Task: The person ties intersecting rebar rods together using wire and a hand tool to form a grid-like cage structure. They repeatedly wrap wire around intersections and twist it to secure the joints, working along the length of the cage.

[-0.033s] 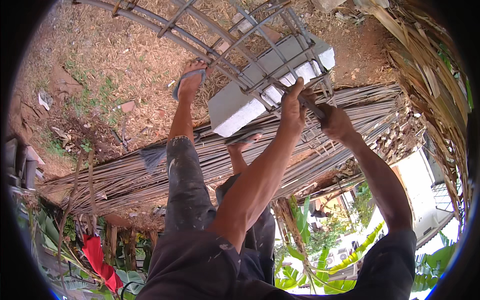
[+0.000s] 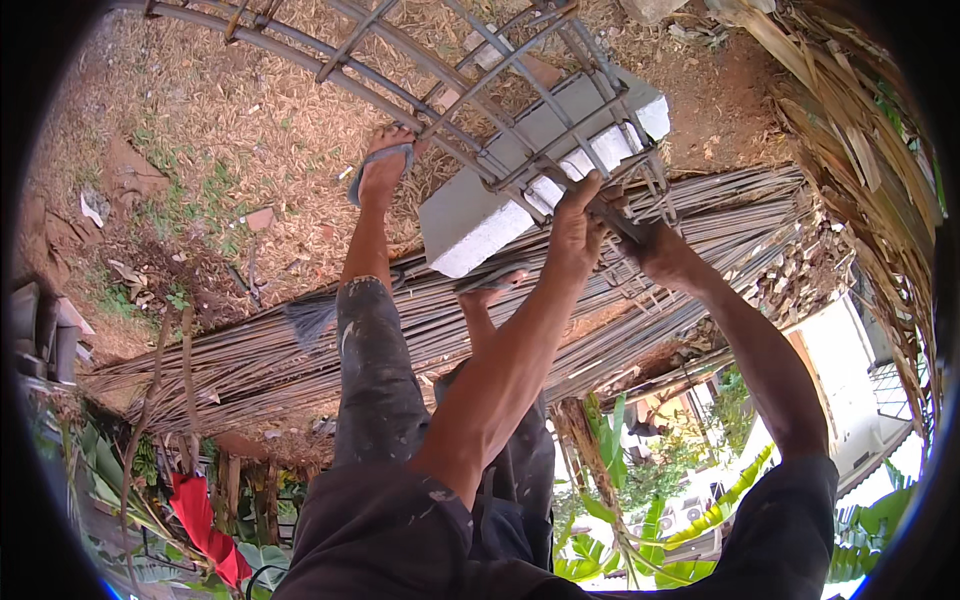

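Observation:
My left hand (image 2: 578, 228) is closed around a dark metal bar-like tool (image 2: 617, 220), its thumb lying along the upper side. The lower right end of that tool is wrapped by the fingers of my right hand (image 2: 662, 256). Its other end meets the end of a steel rebar cage (image 2: 528, 85), whose long rods and square ties stretch to the upper left. What the tool's tip grips is hidden by my left hand and the bars. The cage's end lies above a long pale grey block (image 2: 460, 205).
Loose thin rods (image 2: 250, 370) lie in a wide bundle across the ground beneath me. My sandalled left foot (image 2: 383, 170) is on dry litter beside the cage. Dry palm leaves (image 2: 850, 130) hang at the right. A red piece (image 2: 205, 530) shows among plants at lower left.
Both hands have shifted slightly down and to the left with the tool, and my left hand has tipped a little. The cage and block have barely moved.

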`<state>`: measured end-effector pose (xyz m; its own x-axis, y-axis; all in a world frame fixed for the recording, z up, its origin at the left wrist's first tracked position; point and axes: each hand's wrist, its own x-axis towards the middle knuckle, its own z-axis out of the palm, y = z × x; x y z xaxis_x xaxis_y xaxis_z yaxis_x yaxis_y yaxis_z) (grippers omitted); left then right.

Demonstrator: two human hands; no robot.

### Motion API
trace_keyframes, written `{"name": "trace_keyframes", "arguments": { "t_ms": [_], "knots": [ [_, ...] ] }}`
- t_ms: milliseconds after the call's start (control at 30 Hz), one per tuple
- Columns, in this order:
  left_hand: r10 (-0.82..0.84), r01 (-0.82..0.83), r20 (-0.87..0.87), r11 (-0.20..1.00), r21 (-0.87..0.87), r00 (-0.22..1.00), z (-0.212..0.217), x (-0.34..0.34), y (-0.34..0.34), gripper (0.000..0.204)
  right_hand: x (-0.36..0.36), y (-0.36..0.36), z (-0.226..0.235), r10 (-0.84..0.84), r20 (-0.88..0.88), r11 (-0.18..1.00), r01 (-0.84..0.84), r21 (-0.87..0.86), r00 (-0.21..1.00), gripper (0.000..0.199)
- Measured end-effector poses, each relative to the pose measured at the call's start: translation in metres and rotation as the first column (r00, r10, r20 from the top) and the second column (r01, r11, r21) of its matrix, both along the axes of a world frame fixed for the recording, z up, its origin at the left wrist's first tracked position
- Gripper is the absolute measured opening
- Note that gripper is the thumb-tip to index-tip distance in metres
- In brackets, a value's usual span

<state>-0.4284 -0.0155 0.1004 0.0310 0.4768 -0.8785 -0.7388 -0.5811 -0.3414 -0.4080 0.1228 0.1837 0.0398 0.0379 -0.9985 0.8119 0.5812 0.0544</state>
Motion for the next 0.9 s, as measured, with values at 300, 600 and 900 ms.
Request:
{"name": "trace_keyframes", "arguments": {
  "t_ms": [300,600,900],
  "knots": [
    [-0.138,0.141,0.032,0.973,-0.181,0.99,0.003,-0.006,0.02,0.017,0.009,-0.057,0.021,0.377,-0.305,0.877,-0.232,0.421,0.875,0.074],
    [-0.312,0.346,0.158,0.893,-0.289,0.937,0.001,-0.009,0.023,0.025,0.019,-0.059,-0.006,0.107,-0.039,0.925,-0.086,0.369,0.993,0.036],
    [-0.854,0.729,0.149,0.319,-0.606,0.498,0.021,-0.018,-0.005,0.044,0.08,-0.153,-0.028,-0.777,-0.261,0.608,0.79,-0.077,0.572,0.039]
  ]
}}
